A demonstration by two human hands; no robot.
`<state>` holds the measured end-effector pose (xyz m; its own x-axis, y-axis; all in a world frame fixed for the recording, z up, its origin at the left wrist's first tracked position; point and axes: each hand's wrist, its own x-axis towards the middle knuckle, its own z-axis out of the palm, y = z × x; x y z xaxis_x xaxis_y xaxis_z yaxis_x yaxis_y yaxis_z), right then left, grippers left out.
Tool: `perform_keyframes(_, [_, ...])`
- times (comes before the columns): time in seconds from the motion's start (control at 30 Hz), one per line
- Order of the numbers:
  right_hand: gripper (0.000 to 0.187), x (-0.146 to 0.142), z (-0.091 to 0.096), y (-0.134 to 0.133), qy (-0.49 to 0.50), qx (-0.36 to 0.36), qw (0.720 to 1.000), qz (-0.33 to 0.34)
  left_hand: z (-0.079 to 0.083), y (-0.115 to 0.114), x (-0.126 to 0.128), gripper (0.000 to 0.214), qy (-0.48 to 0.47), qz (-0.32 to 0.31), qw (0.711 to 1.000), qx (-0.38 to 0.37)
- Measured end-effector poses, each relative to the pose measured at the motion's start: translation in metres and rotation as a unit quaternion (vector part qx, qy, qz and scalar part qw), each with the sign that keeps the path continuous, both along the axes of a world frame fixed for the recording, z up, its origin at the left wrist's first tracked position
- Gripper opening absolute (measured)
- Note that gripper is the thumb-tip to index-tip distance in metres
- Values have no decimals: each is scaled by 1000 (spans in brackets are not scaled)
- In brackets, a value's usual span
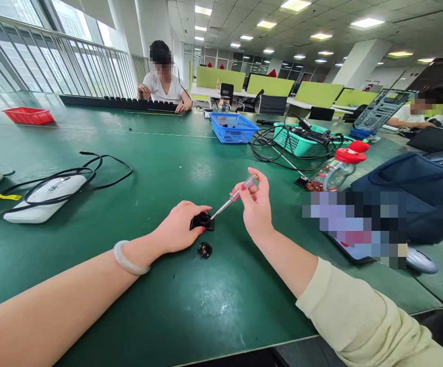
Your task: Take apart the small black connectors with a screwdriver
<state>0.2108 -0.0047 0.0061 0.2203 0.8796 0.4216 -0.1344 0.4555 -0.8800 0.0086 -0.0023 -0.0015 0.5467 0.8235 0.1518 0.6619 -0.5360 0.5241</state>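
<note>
The left grip (pixel 181 227) is closed on a small black part (pixel 203 221), pinching it down at the bench (pixel 221 311) with thumb and finger. The right grip (pixel 257 209) is closed around the clear handle of a screwdriver (pixel 244 189). The screwdriver leans, with its metal tip down at the right side of the black part. The tip may be touching it, but it is too small to be sure. A little round black piece (pixel 205 250) lies on the bench just beside the left grip, nearer the person. Off to the left, a black cable (pixel 131 171) loops over a white box (pixel 49 196). Farther back sit a blue basket (pixel 233 134) and a green basket (pixel 301 147).
</note>
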Motion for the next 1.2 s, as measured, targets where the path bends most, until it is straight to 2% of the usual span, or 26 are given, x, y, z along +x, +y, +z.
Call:
perform_keyframes(0.1, [40,-3,0,-9,-92,78,993,-5,2,0,1,50,-1,15,1000,-5])
perform_keyframes(0.27, [33,-4,-2,-16,-200,119,972,8,2,1,1,47,-11,37,999,1])
perform_keyframes(0.5, [32,-4,-1,-14,-221,140,965,0,0,-1,0,42,-17,25,999,13])
perform_keyframes(0.73, [41,-4,1,-16,-257,139,955,48,0,1,0,42,-11,17,1000,14])
perform_keyframes(0.9, [42,-6,2,-17,-227,104,967,47,0,2,0,42,-10,21,1000,14])
perform_keyframes(1.03, [43,-7,0,-17,-195,114,974,30,-1,1,-1,42,-11,21,1000,13])
perform_keyframes(1.2, [40,-8,0,-18,-243,110,961,75,-3,2,-1,43,-24,17,999,16])
